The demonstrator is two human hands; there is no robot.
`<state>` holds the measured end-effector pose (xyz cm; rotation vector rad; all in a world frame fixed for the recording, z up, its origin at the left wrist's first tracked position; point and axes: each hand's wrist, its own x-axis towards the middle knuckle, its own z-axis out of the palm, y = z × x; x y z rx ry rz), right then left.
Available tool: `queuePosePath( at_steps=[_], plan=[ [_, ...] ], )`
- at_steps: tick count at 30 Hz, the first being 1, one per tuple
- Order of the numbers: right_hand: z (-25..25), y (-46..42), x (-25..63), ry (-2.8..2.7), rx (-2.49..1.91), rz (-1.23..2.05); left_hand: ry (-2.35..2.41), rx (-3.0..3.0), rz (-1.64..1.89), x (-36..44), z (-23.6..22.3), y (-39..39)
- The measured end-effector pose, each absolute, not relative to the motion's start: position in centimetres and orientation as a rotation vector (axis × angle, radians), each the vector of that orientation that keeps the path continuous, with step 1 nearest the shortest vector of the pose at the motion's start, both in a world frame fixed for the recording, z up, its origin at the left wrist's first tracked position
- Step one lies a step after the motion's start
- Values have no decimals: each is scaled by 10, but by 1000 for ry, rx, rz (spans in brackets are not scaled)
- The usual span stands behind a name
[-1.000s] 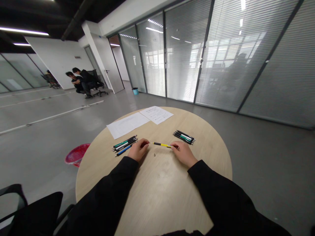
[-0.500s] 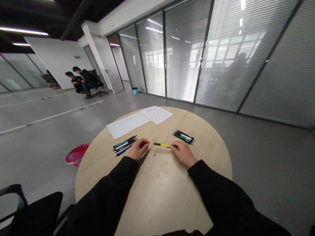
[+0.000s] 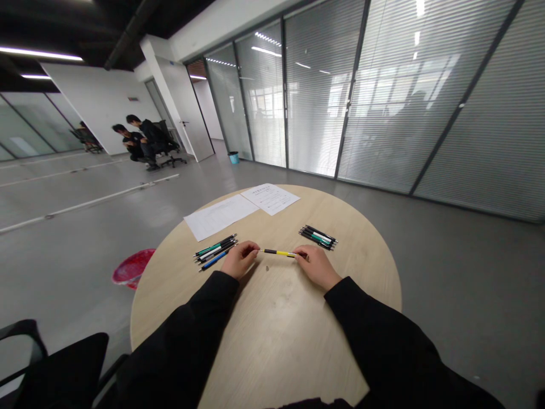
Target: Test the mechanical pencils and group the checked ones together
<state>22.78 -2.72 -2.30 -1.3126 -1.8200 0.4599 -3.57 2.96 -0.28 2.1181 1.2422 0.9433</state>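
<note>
A yellow pen (image 3: 283, 253) with a black grip lies crosswise between my hands, low over the tabletop, its tip pointing left. My right hand (image 3: 317, 266) is closed round its rear end, the fingers partly hiding it. The fingertips of my left hand (image 3: 240, 259) are pinched together at the pen's silver tip. Just beyond my left hand is a group of several pens (image 3: 215, 250) with green, white, black and blue barrels. A second group of pens (image 3: 318, 237), black, white and green, rests beyond my right hand.
Two printed paper sheets (image 3: 223, 215) lie at the far side of the round wooden table (image 3: 281, 341). A small dark mark or bit (image 3: 267, 268) shows near my left hand. On the floor at left stands a red basin (image 3: 133, 268). Two people sit farther back.
The yellow pen has shifted slightly left, so its tip now meets my left fingertips. Both hands have otherwise barely moved.
</note>
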Motion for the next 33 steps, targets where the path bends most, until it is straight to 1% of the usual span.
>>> queuePosePath(
  at_steps=[8,21,33],
  plan=[
    [-19,-29,227,-1824,-1315,478,1197,2086,946,-33,-4,29],
    [-24,-27,227,-1799,-1284,488,998,1813,1018,-30,-16,33],
    [-22,-28,227,-1781,-1282,504,1097,1862,1010,-33,-5,28]
  ],
)
